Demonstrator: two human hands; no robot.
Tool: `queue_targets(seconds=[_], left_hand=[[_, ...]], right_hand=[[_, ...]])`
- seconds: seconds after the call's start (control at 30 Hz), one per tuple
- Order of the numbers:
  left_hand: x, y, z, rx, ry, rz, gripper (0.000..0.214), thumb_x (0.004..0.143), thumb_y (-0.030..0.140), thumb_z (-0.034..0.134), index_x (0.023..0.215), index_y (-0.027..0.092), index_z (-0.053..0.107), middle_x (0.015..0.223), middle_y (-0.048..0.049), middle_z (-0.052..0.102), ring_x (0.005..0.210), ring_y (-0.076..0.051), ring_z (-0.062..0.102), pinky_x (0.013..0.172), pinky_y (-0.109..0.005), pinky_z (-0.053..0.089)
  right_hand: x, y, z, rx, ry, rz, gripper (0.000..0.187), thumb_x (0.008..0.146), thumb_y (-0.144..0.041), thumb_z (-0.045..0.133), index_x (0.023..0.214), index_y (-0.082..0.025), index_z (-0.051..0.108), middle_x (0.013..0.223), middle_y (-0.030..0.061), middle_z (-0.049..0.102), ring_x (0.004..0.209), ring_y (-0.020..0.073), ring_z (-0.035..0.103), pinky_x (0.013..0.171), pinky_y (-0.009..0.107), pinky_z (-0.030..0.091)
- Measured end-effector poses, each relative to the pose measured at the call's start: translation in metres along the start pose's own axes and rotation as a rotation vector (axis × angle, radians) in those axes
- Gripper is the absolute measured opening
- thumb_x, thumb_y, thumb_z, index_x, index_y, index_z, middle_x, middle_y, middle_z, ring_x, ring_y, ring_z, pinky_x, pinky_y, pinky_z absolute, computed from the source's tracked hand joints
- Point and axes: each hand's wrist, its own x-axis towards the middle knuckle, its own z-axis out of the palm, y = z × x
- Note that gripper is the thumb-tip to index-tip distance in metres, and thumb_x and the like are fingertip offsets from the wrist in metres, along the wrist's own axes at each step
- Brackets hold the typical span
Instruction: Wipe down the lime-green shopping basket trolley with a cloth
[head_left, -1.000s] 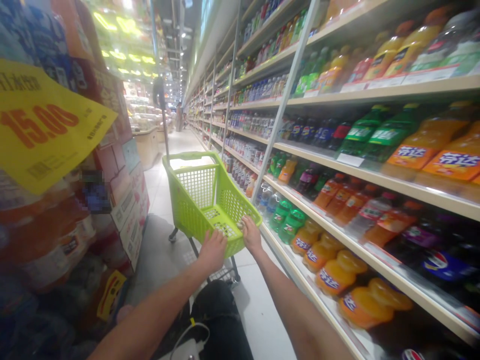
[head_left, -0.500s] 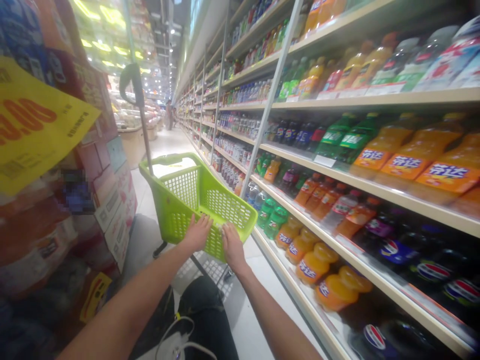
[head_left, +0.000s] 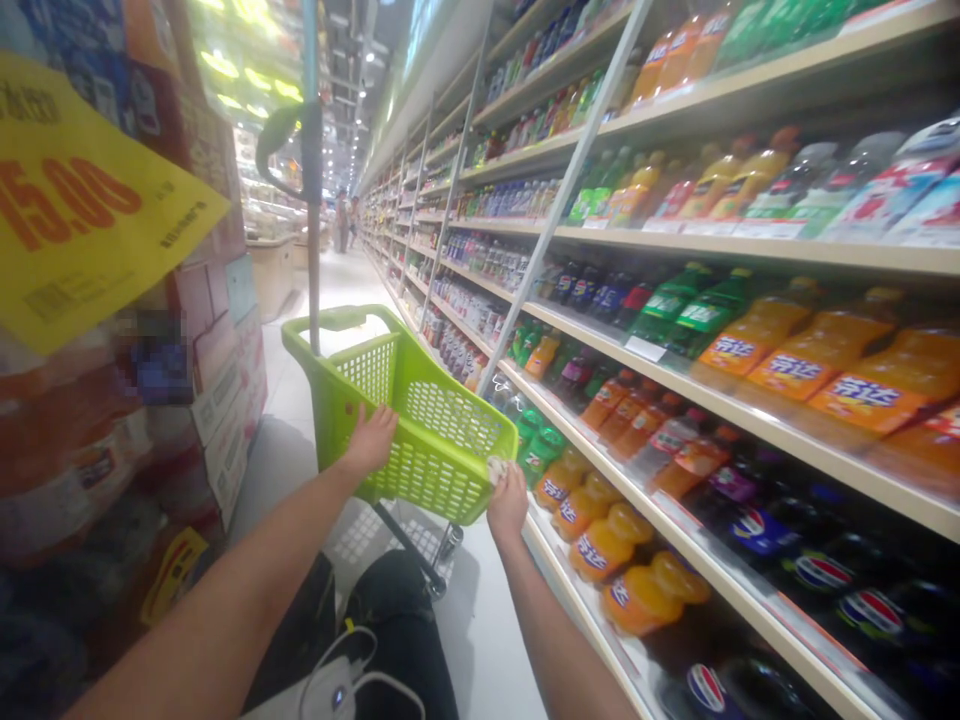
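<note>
Basket (head_left: 334,420) duty here: it's the bright green plastic kind on a wheeled frame, parked in the aisle right in front of the knees, shelves (head_left: 750,423) just to its right. Left hand (head_left: 371,440) lies over the near rim toward the left, fingers pretty much side by side; can't tell if it's actually gripping or just resting. Right hand (head_left: 510,500) is up at the near right corner, fingertips pinched together on a whitish wad (head_left: 498,467), cloth or tissue, too blurry to say, pressed against the rim. A tall pole (head_left: 313,260) rises from the far left end. Green bottles (head_left: 541,450) and orange bottles (head_left: 637,590) line the bottom shelf nearby. Over on the left, a yellow price sign (head_left: 97,200) reading 15.00 hangs by stacked boxes (head_left: 217,430).
</note>
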Motion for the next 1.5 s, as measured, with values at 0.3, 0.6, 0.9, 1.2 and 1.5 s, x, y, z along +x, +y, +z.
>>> queue_targets(seconds=[0.3, 0.6, 0.9, 1.2, 1.5], left_hand=[[-0.022, 0.009, -0.008, 0.027, -0.007, 0.015, 0.070, 0.070, 0.012, 0.042, 0.137, 0.010, 0.025, 0.149, -0.0133, 0.017, 0.137, -0.025, 0.011, 0.107, -0.058, 0.004], [-0.047, -0.023, -0.023, 0.104, 0.098, -0.115, 0.066, 0.072, 0.009, 0.035, 0.137, 0.006, 0.027, 0.148, -0.0134, 0.020, 0.137, -0.024, 0.013, 0.107, -0.058, 0.005], [-0.064, -0.017, -0.032, 0.159, 0.070, -0.074, 0.068, 0.070, 0.012, 0.040, 0.137, 0.009, 0.028, 0.147, -0.0134, 0.021, 0.136, -0.025, 0.015, 0.107, -0.058, 0.010], [-0.071, -0.032, -0.026, 0.175, 0.183, -0.088, 0.064, 0.072, 0.009, 0.034, 0.136, 0.007, 0.030, 0.147, -0.0123, 0.023, 0.136, -0.024, 0.016, 0.108, -0.056, 0.008], [-0.074, -0.029, -0.032, 0.160, 0.211, -0.058, 0.060, 0.075, 0.011, 0.032, 0.134, 0.006, 0.033, 0.145, -0.0136, 0.029, 0.135, -0.025, 0.020, 0.107, -0.058, 0.010]], right_hand=[[0.012, -0.015, 0.015, 0.075, -0.172, 0.049, 0.041, 0.079, -0.016, 0.029, 0.112, -0.012, 0.052, 0.119, 0.0160, 0.052, 0.122, 0.0250, 0.039, 0.103, 0.050, 0.029], [-0.001, -0.008, 0.006, -0.058, -0.166, -0.034, 0.042, 0.082, -0.015, 0.027, 0.115, -0.012, 0.053, 0.127, 0.0140, 0.048, 0.128, 0.0231, 0.031, 0.102, 0.048, 0.030], [-0.003, -0.044, 0.024, -0.021, -0.140, 0.045, 0.042, 0.081, -0.013, 0.027, 0.113, -0.011, 0.055, 0.122, 0.0145, 0.052, 0.124, 0.0226, 0.037, 0.102, 0.048, 0.030], [-0.003, -0.079, 0.034, 0.070, -0.266, -0.054, 0.043, 0.082, -0.010, 0.031, 0.118, -0.011, 0.054, 0.135, 0.0146, 0.042, 0.131, 0.0224, 0.026, 0.105, 0.048, 0.027], [0.003, -0.146, 0.060, 0.250, -0.342, -0.149, 0.043, 0.081, -0.008, 0.031, 0.117, -0.010, 0.054, 0.133, 0.0146, 0.045, 0.130, 0.0200, 0.030, 0.107, 0.046, 0.027]])
